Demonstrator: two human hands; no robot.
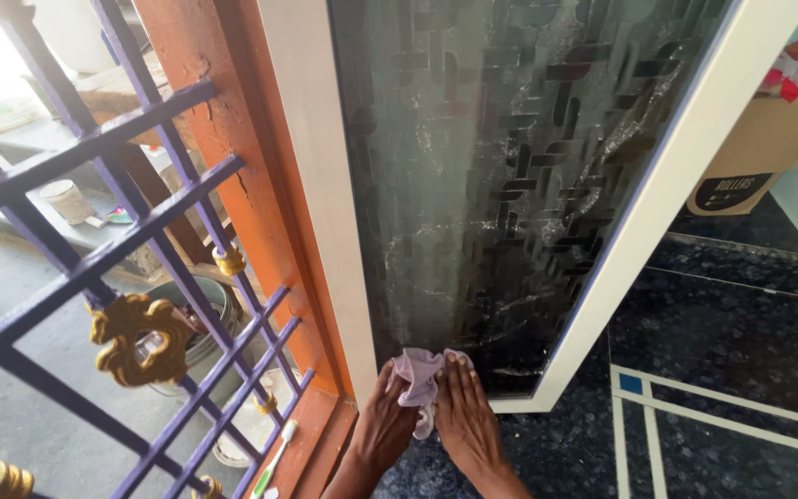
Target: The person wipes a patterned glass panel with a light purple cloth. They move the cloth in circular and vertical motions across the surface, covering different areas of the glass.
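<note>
My left hand and right hand lie flat, fingers extended, pinning a lilac cloth against the patterned glass pane's bottom edge for full contact.

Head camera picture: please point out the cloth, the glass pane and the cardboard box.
cloth (417, 381), head view, on its bunched middle.
glass pane (501, 176), head view, on its patterned middle.
cardboard box (768, 139), head view, on its front side.
</note>
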